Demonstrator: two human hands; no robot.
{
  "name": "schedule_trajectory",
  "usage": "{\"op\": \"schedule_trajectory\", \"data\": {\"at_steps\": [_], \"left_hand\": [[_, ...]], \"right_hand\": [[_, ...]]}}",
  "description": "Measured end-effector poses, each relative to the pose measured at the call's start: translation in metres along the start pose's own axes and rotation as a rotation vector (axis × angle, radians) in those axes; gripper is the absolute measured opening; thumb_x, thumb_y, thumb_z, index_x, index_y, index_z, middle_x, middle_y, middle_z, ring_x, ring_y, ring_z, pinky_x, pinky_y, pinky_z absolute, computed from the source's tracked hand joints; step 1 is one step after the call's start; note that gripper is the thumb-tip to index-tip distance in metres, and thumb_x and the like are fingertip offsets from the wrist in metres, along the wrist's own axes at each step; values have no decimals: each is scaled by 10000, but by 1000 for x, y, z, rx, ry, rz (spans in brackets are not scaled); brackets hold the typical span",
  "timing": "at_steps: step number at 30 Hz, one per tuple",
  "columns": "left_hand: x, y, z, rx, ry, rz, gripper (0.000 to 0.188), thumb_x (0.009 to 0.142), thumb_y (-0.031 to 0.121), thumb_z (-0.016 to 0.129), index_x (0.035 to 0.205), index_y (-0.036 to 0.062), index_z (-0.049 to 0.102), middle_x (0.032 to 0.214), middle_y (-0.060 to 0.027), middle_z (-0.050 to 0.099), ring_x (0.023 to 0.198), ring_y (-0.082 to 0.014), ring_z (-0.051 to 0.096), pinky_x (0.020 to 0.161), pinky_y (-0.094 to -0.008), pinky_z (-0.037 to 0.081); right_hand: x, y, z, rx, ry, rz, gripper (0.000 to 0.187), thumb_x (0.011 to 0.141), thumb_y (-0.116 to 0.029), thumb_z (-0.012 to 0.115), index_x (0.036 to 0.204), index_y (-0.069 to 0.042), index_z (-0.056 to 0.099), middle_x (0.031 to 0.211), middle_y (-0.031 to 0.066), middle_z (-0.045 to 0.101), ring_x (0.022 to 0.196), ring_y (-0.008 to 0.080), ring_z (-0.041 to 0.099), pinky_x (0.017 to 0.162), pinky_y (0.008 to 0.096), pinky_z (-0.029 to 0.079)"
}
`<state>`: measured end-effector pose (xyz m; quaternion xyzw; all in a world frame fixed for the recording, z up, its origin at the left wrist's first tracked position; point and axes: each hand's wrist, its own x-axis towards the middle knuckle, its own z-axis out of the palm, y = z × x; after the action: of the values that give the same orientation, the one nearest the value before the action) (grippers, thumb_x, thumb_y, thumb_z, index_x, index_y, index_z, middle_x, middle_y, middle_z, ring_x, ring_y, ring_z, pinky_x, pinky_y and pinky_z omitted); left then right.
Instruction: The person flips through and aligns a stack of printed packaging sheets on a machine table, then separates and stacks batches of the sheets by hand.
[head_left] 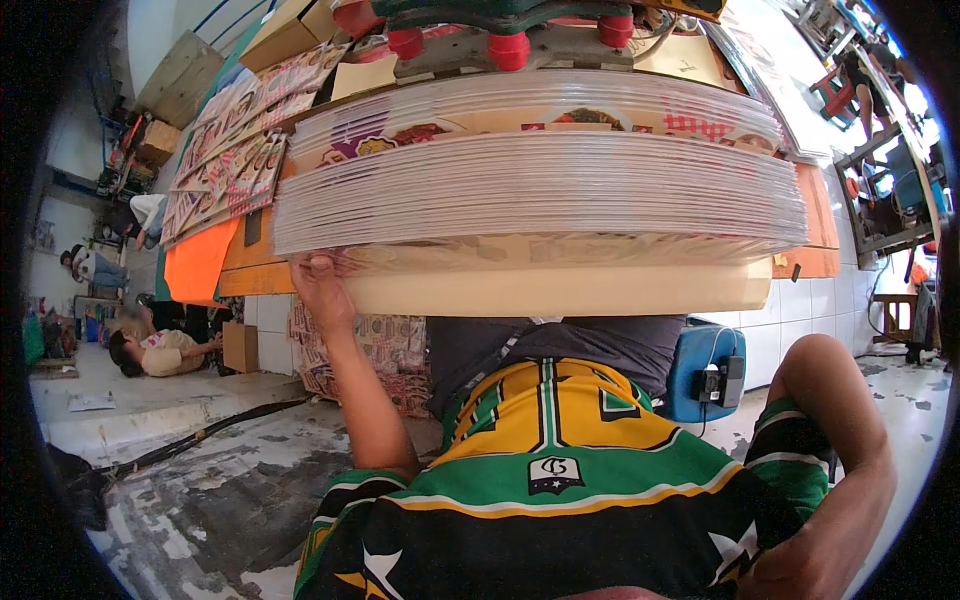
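A long, thick stack of printed sheets in clear film (540,190) lies across the table before me, its layered edges showing as pale lines. Under its near side a cream-coloured sheet (560,292) juts out past the table edge. My left hand (322,288) is at the stack's near left corner, with its fingers curled against the film-covered edge. The underside of that grip is hidden. Bent back toward my chest, my right arm brings my right hand (800,572) to the lower edge of the picture, where its fingers cannot be made out.
Printed packets (235,180) are piled at the left of the orange table (822,225), near an orange sheet (200,262). Green machinery with red knobs (508,52) stands behind the stack. A blue stool (690,375) carries a black plug device. Other people sit at far left.
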<state>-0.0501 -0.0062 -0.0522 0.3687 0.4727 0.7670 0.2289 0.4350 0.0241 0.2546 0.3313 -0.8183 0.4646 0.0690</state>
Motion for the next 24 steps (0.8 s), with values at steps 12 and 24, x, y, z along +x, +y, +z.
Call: {"op": "schedule_trajectory", "data": {"at_steps": [12,24], "left_hand": [[-4,4,14,70,0,32,518,873,419,726,1153,34,522,1093,-49,566,994,-149,548,865,-303,471],[-6,0,8,88,170,-60,611,829,482,745,1163,26,514,1034,-26,570,936,-135,550,820,-303,480]], "right_hand": [[2,3,-7,-170,-35,-43,95,700,-140,666,672,-70,608,596,14,498,496,139,490,429,267,325],[-45,21,-22,-26,-31,28,341,713,-363,763,886,-92,653,676,-16,572,549,125,541,461,293,383]]}}
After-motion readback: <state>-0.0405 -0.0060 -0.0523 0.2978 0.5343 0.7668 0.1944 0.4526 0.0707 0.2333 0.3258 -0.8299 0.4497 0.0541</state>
